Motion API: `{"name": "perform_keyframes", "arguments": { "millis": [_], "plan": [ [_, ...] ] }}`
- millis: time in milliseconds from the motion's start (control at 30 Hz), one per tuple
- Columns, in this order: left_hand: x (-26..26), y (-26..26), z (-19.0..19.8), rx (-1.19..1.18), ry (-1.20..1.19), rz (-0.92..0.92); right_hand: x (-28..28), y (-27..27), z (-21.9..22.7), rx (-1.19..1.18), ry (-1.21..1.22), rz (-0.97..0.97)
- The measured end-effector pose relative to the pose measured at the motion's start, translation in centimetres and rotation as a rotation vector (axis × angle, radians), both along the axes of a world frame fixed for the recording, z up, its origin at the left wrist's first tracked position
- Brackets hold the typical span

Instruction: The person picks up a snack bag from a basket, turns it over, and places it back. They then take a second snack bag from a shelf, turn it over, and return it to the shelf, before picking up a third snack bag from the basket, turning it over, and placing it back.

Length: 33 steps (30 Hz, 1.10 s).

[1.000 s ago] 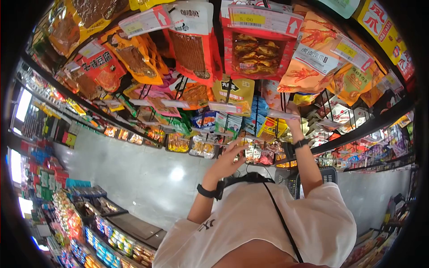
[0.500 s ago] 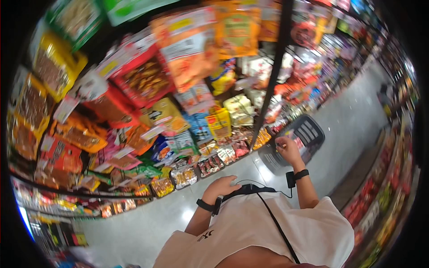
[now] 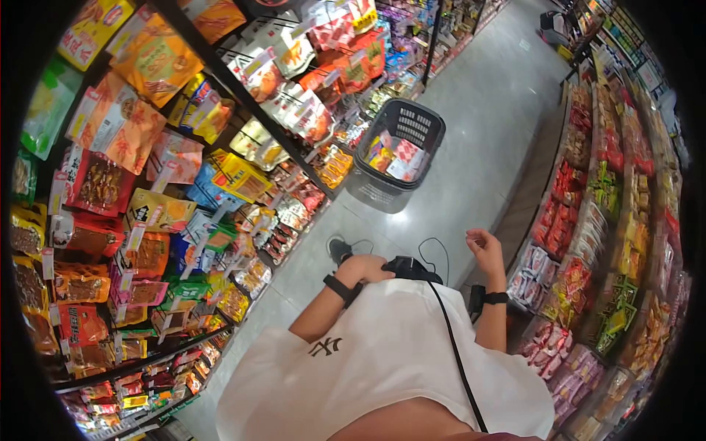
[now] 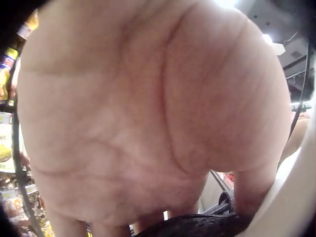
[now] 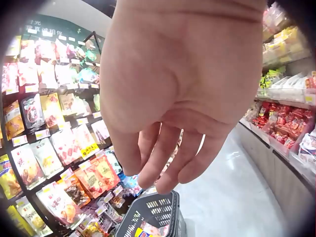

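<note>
My right hand (image 3: 487, 253) hangs in the air to the right of my body, with its fingers loosely bent and nothing in them. The right wrist view shows its palm and fingers (image 5: 165, 158), overlapping the far part of a dark grey shopping basket (image 5: 175, 217). In the head view that basket (image 3: 379, 192) stands on the floor ahead, with a yellow packet (image 3: 382, 157) and a white-and-red packet (image 3: 407, 156) inside. At my waist, my left hand (image 3: 364, 269) rests on a black waist bag (image 3: 413, 269). Its fingertips are partly hidden behind the bag in the left wrist view.
A tall rack of hanging snack packs (image 3: 118, 132) lines the left side. Sloped bins of wrapped snacks (image 3: 581, 250) run along the right. Between them lies a grey floor aisle (image 3: 485, 110). A thin black cable (image 3: 434, 241) loops near my waist.
My view has swung right, from the rack to the aisle. My right hand has gone from the hanging packs to over the basket, then back toward my side. My left hand has lowered to the waist bag.
</note>
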<state>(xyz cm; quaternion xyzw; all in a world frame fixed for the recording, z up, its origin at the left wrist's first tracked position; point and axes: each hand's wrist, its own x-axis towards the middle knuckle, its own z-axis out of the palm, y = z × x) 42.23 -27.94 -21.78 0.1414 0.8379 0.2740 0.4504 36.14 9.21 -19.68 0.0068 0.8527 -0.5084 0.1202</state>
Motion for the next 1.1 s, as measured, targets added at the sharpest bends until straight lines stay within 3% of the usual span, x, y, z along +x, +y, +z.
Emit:
{"name": "perform_keyframes", "arguments": {
  "millis": [233, 400, 600, 833, 1000, 1100],
  "plan": [
    [-3.6, 5.7, 1.0, -0.093, -0.032, -0.165, 1.7, 4.1, -1.1, -0.179, -0.107, -0.06],
    [-7.8, 7.4, 0.6, -0.056, 0.042, -0.139, -1.0, 5.6, -1.0, -0.176, -0.146, -0.072],
    [-15.5, 9.6, 2.2, -0.147, -0.028, -0.224, -9.9, 6.2, -0.6, -0.153, -0.104, -0.017],
    [-23.3, 10.2, 1.3, -0.142, -0.022, -0.167, -20.2, 7.3, 0.1, -0.118, -0.102, 0.037],
    [-27.7, 12.1, 0.9, -0.151, -0.078, -0.183, -23.4, 11.9, -2.6, -0.243, -0.151, -0.019],
    [-30.2, 13.6, -1.1, -0.075, -0.024, -0.087, -26.3, 16.3, -3.6, -0.234, -0.176, -0.042]
  ]
}}
